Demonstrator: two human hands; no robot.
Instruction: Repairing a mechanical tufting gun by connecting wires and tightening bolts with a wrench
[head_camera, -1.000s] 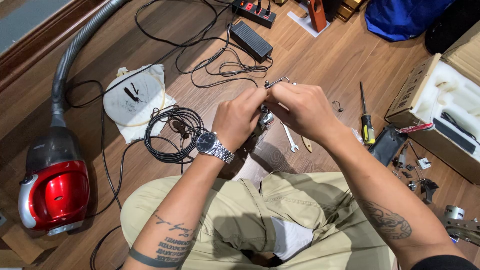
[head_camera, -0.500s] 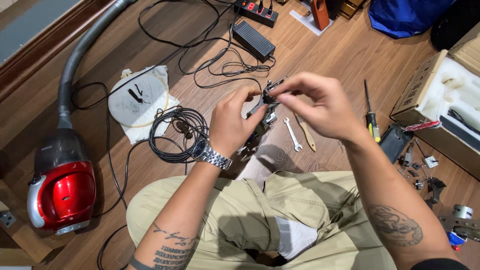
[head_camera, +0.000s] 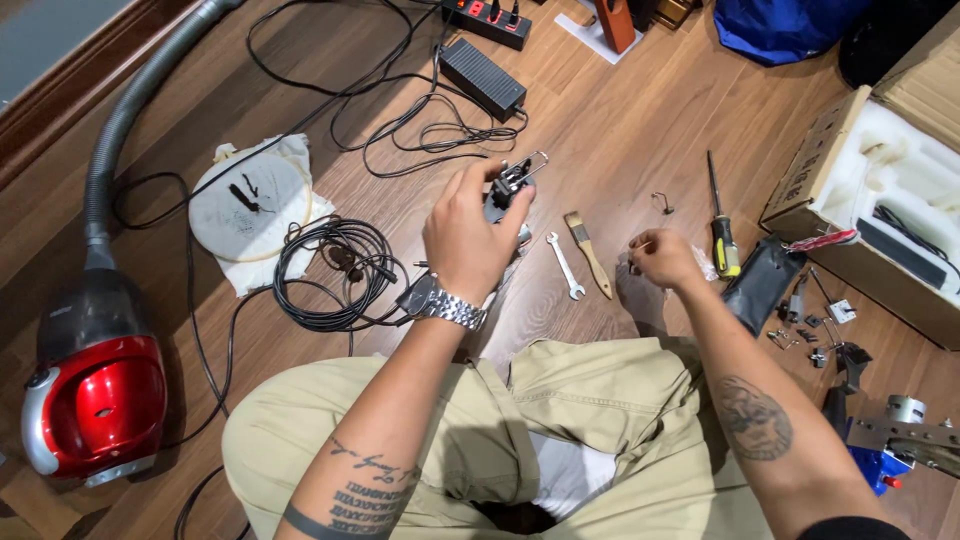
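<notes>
Left hand (head_camera: 468, 240) grips a small dark metal mechanism (head_camera: 510, 185) aloft; right hand (head_camera: 665, 260), apart, pinches perhaps a tiny part above the wooden floor (head_camera: 640, 120).

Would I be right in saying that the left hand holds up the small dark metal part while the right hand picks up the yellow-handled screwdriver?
Not quite. In the head view the left hand does hold up the small dark metal part, but the right hand pinches a tiny piece low over the floor. The yellow-handled screwdriver lies untouched beside it.
</notes>
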